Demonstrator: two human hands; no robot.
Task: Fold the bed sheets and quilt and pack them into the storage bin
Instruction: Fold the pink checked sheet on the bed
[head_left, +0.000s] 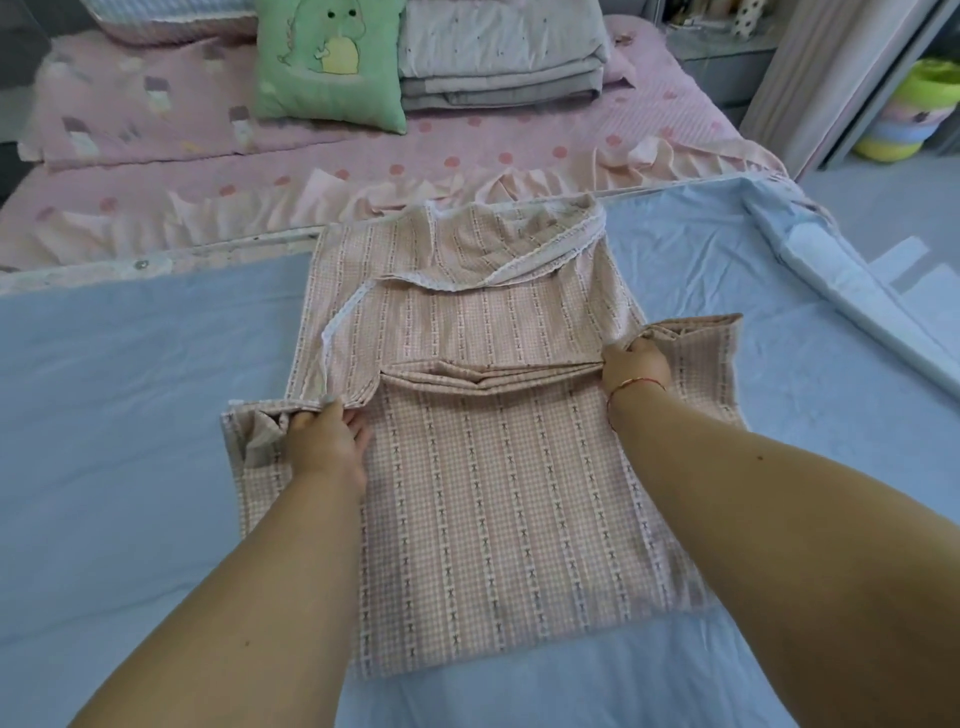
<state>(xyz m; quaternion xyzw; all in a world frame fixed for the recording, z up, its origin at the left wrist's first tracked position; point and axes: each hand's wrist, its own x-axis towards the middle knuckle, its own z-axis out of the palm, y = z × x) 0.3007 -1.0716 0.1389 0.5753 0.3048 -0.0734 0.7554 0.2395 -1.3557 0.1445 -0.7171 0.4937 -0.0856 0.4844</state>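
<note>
Across the middle of the frame, a partly folded pink checked cotton sheet with dotted stripes and white lace trim (467, 467) lies on a pale blue bed cover (130, 389); the left hand (324, 441) pinches a layered fold at the sheet's left edge, its grip clenched on the cloth, and the right hand (636, 366), a thin red bracelet (631, 387) at its wrist, grasps the fold at right of centre. Toward the upper frame, on a pink dotted quilted bedspread (519, 150), a green dinosaur cushion (332, 57) leans beside a stack of folded grey-white quilts (498, 52).
</note>
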